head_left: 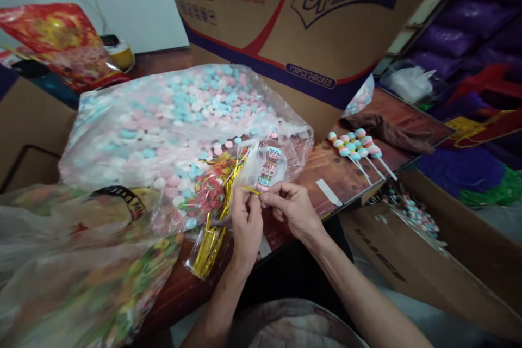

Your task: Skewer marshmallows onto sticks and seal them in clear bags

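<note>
My left hand (247,223) is closed at the table edge, its fingertips pinching a thin gold twist tie (250,190). My right hand (297,209) pinches the other end of that tie between thumb and forefinger. Just beyond my fingertips lies a small clear bag (269,167) with a printed label; the candy inside is mostly covered, and I cannot make out whether the tie goes around its neck. More gold twist ties (210,247) sit in a clear packet to the left of my left hand. Red and orange gummy rings (212,187) are heaped behind that packet.
A large clear bag of pastel candies (183,103) spreads over the table. Candy skewers on white sticks (359,144) lie at the right. Behind stands a tall carton (261,27); an open box (391,244) with wrapped candies is below right. A gummy bag (81,272) fills the lower left.
</note>
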Tool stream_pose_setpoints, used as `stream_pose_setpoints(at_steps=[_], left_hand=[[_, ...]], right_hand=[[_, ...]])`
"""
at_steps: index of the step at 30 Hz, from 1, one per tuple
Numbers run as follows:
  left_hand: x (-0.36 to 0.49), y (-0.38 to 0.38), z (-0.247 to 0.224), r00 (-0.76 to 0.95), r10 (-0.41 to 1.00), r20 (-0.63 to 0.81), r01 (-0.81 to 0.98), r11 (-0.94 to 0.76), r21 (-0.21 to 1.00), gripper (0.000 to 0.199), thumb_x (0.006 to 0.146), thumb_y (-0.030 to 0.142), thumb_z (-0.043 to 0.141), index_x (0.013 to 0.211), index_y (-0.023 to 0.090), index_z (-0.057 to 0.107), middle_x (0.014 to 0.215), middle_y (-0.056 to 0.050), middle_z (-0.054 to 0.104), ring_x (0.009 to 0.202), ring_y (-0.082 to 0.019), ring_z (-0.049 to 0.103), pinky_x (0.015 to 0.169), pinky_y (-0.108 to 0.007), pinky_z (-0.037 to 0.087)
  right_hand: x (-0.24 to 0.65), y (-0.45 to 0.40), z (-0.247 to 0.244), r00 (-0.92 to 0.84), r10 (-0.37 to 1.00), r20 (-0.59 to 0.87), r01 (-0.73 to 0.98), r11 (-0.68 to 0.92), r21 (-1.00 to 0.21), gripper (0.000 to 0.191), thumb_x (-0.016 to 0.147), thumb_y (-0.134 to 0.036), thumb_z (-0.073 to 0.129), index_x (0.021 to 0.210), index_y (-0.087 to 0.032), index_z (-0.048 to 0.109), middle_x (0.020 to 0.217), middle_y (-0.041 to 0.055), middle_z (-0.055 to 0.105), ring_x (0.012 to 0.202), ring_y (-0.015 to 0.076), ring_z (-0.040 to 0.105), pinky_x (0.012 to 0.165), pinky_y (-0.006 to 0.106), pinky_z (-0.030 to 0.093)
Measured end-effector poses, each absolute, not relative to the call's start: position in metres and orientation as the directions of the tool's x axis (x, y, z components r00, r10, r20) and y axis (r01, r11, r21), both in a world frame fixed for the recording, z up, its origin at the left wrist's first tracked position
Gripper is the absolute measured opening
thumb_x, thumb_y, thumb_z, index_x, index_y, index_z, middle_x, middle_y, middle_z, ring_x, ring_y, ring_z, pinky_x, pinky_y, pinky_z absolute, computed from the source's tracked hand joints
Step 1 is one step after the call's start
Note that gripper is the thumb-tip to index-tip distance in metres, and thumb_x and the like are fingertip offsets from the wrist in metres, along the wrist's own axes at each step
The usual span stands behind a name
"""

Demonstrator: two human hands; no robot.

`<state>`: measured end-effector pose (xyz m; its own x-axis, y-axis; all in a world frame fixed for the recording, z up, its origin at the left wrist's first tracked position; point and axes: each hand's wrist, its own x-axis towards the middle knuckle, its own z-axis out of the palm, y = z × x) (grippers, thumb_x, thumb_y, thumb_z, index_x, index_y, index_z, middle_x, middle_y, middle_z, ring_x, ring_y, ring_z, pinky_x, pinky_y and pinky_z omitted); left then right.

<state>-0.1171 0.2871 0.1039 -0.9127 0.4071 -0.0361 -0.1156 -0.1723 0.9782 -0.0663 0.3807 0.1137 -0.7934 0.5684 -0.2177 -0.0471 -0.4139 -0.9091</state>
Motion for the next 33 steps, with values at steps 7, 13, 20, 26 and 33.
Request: stream_pose_setpoints(at_steps=[7,13,20,26,33], left_hand=[[-0.108,0.298,0.100,-0.869,0.494,0.037,-0.045,-0.154,0.987,0.011,0.087,0.031,0.069,0.089,0.021,0.065,0.084,-0.003,0.065,0.079,-0.015,0.059,0.075,-0.024,0.047],[-0.107,0.316,0.102,-0.823,0.542,-0.172,-0.369,-0.279,0.887,0.026,0.079,0.034,0.078,0.074,0.016,0.059,0.064,0.004,0.049,0.052,-0.005,0.037,0.048,-0.015,0.031],[-0.111,0.319,0.121,-0.260,0.817,-0.514,-0.901,-0.013,0.435,0.026,0.075,0.021,0.078,0.075,0.014,0.053,0.054,0.010,0.034,0.042,-0.001,0.015,0.038,-0.012,0.014],[-0.099,0.330,0.121,-0.485,0.773,-0.409,-0.670,-0.028,0.741,0.034,0.074,0.034,0.082,0.082,0.016,0.055,0.055,0.008,0.043,0.044,-0.002,0.025,0.041,-0.013,0.018],[-0.092,0.335,0.108,-0.721,0.687,-0.088,-0.176,-0.059,0.983,0.019,0.089,0.038,0.066,0.088,0.020,0.065,0.068,0.002,0.056,0.061,-0.010,0.047,0.059,-0.020,0.039]], right_hand=[[-0.053,0.393,0.117,-0.756,0.589,-0.285,-0.058,-0.495,-0.867,0.041,0.061,-0.039,0.090,0.062,-0.017,0.055,0.051,-0.0061,0.049,0.038,0.0039,0.029,0.035,0.017,0.020],[-0.042,0.396,0.102,-0.788,0.606,-0.109,-0.153,-0.364,-0.919,0.029,0.080,-0.041,0.075,0.076,-0.018,0.059,0.069,-0.0025,0.053,0.051,0.0090,0.041,0.046,0.020,0.035],[-0.013,0.423,0.109,-0.848,0.521,0.103,-0.174,-0.090,-0.981,0.028,0.089,-0.045,0.067,0.083,-0.021,0.056,0.090,0.0024,0.055,0.077,0.0172,0.054,0.068,0.027,0.049],[-0.008,0.435,0.110,-0.813,0.498,0.300,-0.098,0.392,-0.915,0.014,0.100,-0.032,0.045,0.100,-0.021,0.054,0.097,0.0062,0.057,0.092,0.0220,0.055,0.090,0.036,0.047],[-0.011,0.426,0.102,-0.743,0.621,0.248,0.050,0.421,-0.906,0.008,0.093,-0.020,0.041,0.095,-0.020,0.049,0.085,0.0023,0.055,0.076,0.0187,0.052,0.074,0.031,0.045]])
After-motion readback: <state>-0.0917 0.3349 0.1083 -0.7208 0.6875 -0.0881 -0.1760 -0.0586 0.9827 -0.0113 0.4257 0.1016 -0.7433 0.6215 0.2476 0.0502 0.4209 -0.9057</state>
